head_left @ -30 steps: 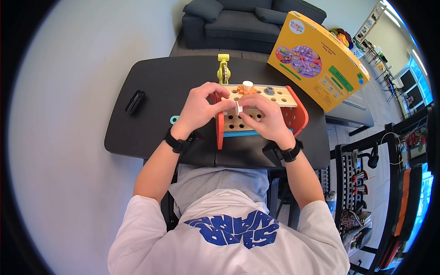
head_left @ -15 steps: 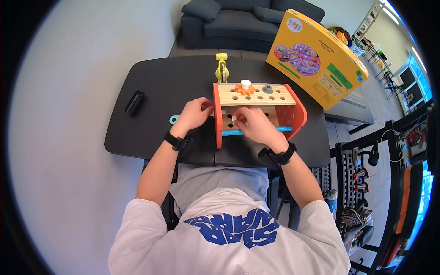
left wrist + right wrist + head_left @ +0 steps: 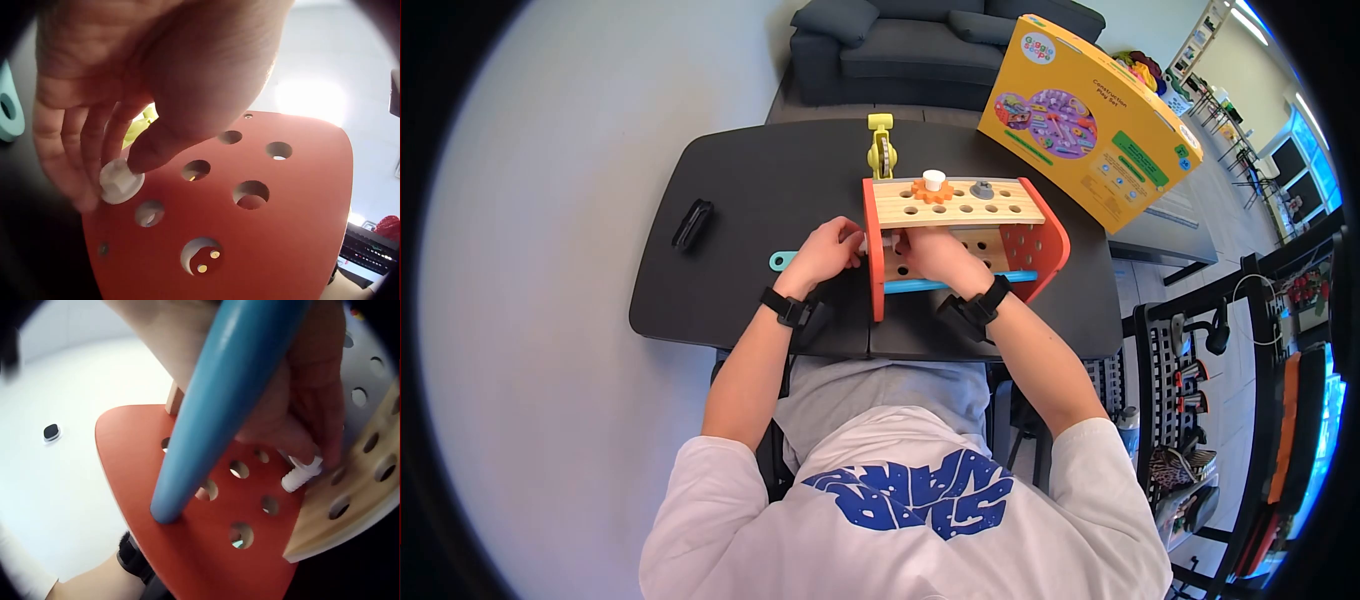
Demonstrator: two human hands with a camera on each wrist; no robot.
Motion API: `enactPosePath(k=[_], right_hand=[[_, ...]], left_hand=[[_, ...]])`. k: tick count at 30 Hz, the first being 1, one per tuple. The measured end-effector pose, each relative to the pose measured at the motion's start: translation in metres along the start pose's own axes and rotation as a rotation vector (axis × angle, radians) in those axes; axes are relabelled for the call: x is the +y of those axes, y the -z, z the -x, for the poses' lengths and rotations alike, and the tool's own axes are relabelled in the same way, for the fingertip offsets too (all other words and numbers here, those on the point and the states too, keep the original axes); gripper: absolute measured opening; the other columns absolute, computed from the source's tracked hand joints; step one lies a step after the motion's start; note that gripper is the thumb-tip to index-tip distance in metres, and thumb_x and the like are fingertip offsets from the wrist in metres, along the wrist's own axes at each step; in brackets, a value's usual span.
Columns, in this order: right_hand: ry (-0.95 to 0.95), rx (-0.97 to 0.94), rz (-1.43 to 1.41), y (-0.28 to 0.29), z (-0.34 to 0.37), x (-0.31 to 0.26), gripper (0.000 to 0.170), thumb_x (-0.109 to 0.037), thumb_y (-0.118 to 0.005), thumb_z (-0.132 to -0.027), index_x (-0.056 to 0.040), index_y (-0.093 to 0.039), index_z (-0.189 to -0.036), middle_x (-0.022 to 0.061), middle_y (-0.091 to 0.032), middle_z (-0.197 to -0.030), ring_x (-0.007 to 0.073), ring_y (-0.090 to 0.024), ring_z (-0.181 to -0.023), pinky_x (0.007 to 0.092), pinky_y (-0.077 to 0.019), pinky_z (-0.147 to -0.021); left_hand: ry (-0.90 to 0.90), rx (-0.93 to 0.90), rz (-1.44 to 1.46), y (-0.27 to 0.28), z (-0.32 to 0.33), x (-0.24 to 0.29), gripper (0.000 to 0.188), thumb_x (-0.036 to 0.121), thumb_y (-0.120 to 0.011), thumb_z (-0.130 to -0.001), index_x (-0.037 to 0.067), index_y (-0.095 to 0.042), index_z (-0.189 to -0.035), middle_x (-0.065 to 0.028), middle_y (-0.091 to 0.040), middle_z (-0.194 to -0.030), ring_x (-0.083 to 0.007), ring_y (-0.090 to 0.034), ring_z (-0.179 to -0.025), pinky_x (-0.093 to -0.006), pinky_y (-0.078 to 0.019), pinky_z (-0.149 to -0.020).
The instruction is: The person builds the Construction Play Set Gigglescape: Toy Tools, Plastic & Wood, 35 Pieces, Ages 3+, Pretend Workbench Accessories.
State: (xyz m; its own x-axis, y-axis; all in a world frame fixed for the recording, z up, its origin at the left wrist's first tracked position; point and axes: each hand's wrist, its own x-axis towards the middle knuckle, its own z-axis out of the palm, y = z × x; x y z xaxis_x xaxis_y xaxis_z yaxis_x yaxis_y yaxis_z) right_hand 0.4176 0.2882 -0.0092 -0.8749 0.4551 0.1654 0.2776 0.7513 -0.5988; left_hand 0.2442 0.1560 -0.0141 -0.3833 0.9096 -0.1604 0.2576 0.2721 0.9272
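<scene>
A toy workbench (image 3: 960, 207) with red side panels and a pale wood top stands on the table. At its left panel, my left hand (image 3: 824, 252) pinches the round head of a white plastic bolt (image 3: 122, 181) from outside. The bolt's threaded shank (image 3: 295, 480) shows on the panel's inner side. My right hand (image 3: 945, 258) reaches in under the top and pinches a white nut (image 3: 310, 464) right at the shank; its fingers partly hide the nut. A blue rod (image 3: 219, 406) crosses in front of this hand.
On the bench top sit an orange gear (image 3: 932, 193) with a white knob and a grey piece (image 3: 982, 189). A yellow-green toy part (image 3: 881, 150) is behind. A teal piece (image 3: 781, 261) and black case (image 3: 693, 224) lie left; a yellow box (image 3: 1090, 125) stands back right.
Both hands have parted from above the bench front. My left hand has moved outside the left panel with the bolt; my right hand has gone inside with the nut, then leftward to the shank.
</scene>
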Motion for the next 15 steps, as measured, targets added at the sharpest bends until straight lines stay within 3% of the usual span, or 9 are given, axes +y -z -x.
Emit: enactPosePath(k=[1, 3, 7, 9, 13, 15], right_hand=[[0.0, 0.001, 0.0, 0.0, -0.001, 0.0, 0.015, 0.004, -0.06, -0.084, 0.0017, -0.061, -0.098, 0.0169, -0.064, -0.087, 0.0308, -0.065, -0.08, 0.0399, -0.0521, -0.073], [-0.011, -0.036, 0.048, -0.001, -0.001, 0.001, 0.015, -0.001, -0.061, -0.087, 0.0012, -0.061, -0.102, 0.0215, -0.067, -0.094, 0.0397, -0.067, -0.091, 0.0454, -0.0547, -0.08], [0.043, -0.024, -0.021, -0.006, -0.003, 0.007, 0.018, -0.001, -0.061, -0.087, 0.0017, -0.062, -0.105, 0.0226, -0.068, -0.096, 0.0408, -0.067, -0.094, 0.0457, -0.055, -0.081], [0.064, 0.021, 0.038, -0.009, -0.004, 0.008, 0.014, 0.001, -0.063, -0.086, 0.0023, -0.062, -0.1, 0.0174, -0.066, -0.089, 0.032, -0.067, -0.082, 0.0404, -0.0534, -0.074], [0.043, 0.022, -0.022, -0.012, -0.005, 0.01, 0.013, 0.002, -0.062, -0.086, 0.0021, -0.062, -0.1, 0.016, -0.066, -0.087, 0.0297, -0.066, -0.08, 0.0392, -0.0536, -0.071], [0.123, 0.079, 0.064, -0.013, -0.003, 0.011, 0.011, 0.002, -0.061, -0.087, 0.002, -0.062, -0.099, 0.0131, -0.064, -0.085, 0.0253, -0.065, -0.076, 0.0364, -0.0529, -0.067]], left_hand=[[0.014, -0.01, 0.017, 0.0, 0.0, 0.0, 0.022, 0.015, -0.055, -0.103, -0.004, -0.062, -0.111, -0.0104, -0.07, -0.09, -0.0152, -0.067, -0.072, -0.0301, -0.0555, -0.069], [0.015, -0.006, 0.033, -0.002, -0.001, -0.001, 0.023, 0.017, -0.054, -0.104, -0.004, -0.061, -0.111, -0.01, -0.069, -0.088, -0.0151, -0.066, -0.071, -0.0299, -0.0551, -0.068], [0.01, -0.002, 0.023, -0.005, -0.006, -0.004, 0.028, 0.02, -0.049, -0.106, -0.004, -0.062, -0.11, -0.0097, -0.069, -0.084, -0.0151, -0.065, -0.067, -0.0299, -0.0541, -0.065], [0.01, 0.003, 0.015, -0.007, -0.008, -0.007, 0.029, 0.02, -0.048, -0.106, -0.005, -0.062, -0.11, -0.0096, -0.069, -0.082, -0.0151, -0.065, -0.066, -0.0301, -0.0537, -0.065], [0.003, 0.009, -0.014, -0.006, -0.009, -0.008, 0.03, 0.021, -0.049, -0.106, -0.005, -0.063, -0.108, -0.01, -0.069, -0.081, -0.015, -0.065, -0.065, -0.0306, -0.0534, -0.064], [-0.011, 0.02, -0.022, -0.005, -0.007, -0.007, 0.029, 0.021, -0.05, -0.105, -0.005, -0.063, -0.108, -0.0101, -0.07, -0.081, -0.0151, -0.066, -0.066, -0.0307, -0.0535, -0.065]])
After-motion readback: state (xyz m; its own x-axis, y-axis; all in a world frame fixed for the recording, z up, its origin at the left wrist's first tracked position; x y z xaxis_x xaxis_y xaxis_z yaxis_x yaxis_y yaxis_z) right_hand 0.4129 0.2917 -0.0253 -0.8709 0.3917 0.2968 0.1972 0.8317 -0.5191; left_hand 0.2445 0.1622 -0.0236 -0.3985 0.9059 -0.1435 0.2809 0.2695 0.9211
